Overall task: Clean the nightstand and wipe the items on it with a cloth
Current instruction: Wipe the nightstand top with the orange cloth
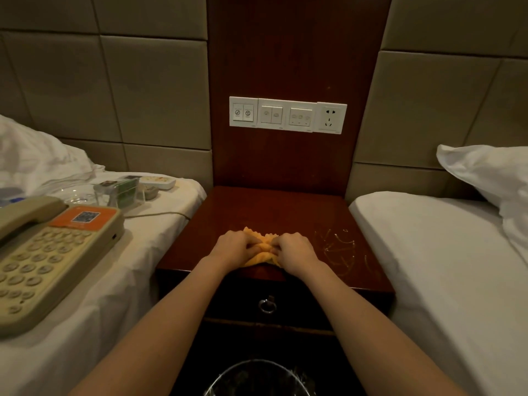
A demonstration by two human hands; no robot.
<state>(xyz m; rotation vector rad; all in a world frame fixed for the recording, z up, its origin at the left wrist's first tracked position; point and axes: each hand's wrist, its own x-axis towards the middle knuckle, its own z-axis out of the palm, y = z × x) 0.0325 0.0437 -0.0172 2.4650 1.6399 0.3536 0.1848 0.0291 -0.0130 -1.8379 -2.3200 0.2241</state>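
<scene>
Bin [257, 378] below; left hand [237, 247] and right hand [294, 250] clutch cloth [264, 252] on scratched nightstand [271, 210].

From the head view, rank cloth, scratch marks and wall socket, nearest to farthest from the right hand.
1. cloth: gripped by the right hand, at the nightstand front.
2. scratch marks: on the top, just to its right.
3. wall socket: up on the back panel.

Single head view, worn on person's head, wide angle; faces forward and down, close over nightstand [285, 212]; switch panel [287, 115] straight ahead; left bed [114, 281], right bed [428, 252] fill sides; bin [258, 378] cut by bottom edge
</scene>
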